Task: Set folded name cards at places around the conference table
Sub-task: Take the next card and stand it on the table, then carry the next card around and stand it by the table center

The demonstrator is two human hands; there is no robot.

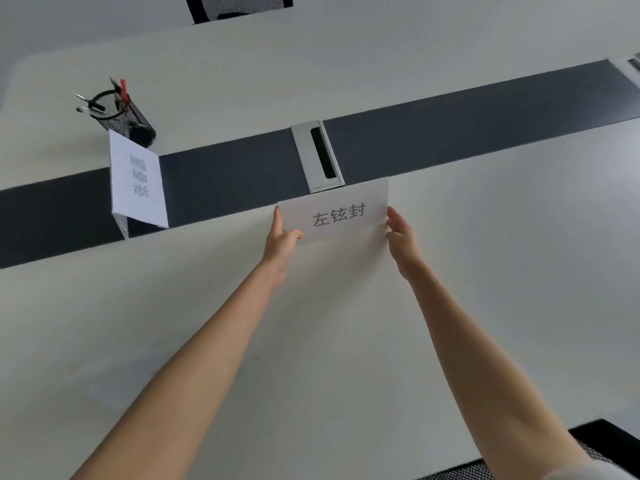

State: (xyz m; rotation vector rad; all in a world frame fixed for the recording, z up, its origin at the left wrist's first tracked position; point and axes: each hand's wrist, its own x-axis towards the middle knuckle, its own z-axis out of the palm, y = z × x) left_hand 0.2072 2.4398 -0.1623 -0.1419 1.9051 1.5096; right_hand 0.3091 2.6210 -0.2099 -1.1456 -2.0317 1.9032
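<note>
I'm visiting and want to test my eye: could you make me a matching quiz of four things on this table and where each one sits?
Things:
1. White folded name card with dark printed characters
2. Second white folded name card, turned sideways
3. Black mesh pen cup
4. Silver cable hatch

Places:
A. Set into the dark centre strip
B. Held at both ends by the left hand and right hand
C. Far left, behind the sideways card
D. Standing on the dark strip, left

Pairs: 1-B, 2-D, 3-C, 4-A
</note>
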